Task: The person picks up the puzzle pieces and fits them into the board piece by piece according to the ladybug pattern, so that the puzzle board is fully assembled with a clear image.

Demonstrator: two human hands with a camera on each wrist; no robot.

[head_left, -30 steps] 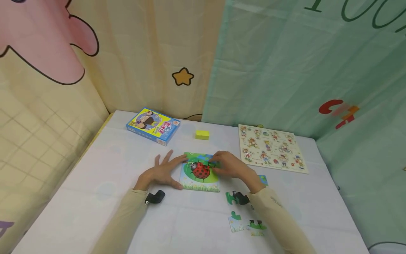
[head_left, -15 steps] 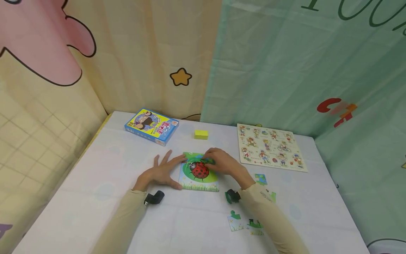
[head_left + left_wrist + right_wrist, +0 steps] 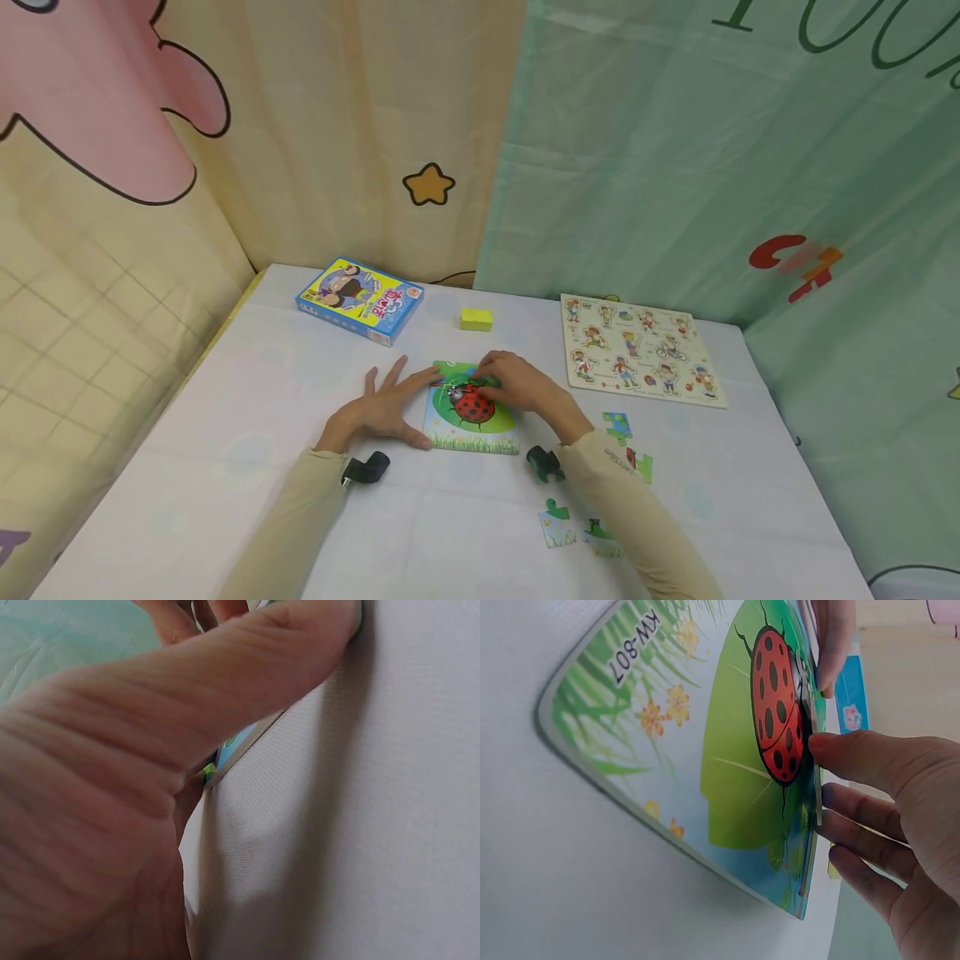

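Observation:
A square ladybug puzzle board lies on the white table. My left hand is spread beside it, with thumb and index finger touching its left edge; in the left wrist view the thumb hides most of the board. Over the board's upper right part, my right hand pinches a puzzle piece between thumb and fingers. That piece appears almost edge-on in the right wrist view, against the board's surface, and its picture cannot be made out. Loose pieces lie right of the board, some partly under the right forearm.
A blue and yellow box lies at the back left. Near the back middle sits a small yellow block. A pale board with little figures is at the back right. Another loose piece lies below it. Curtains border the table.
My right hand has shifted left over the board with the piece and lowered it toward the surface. More loose pieces show beside the right forearm. My left hand stays in place.

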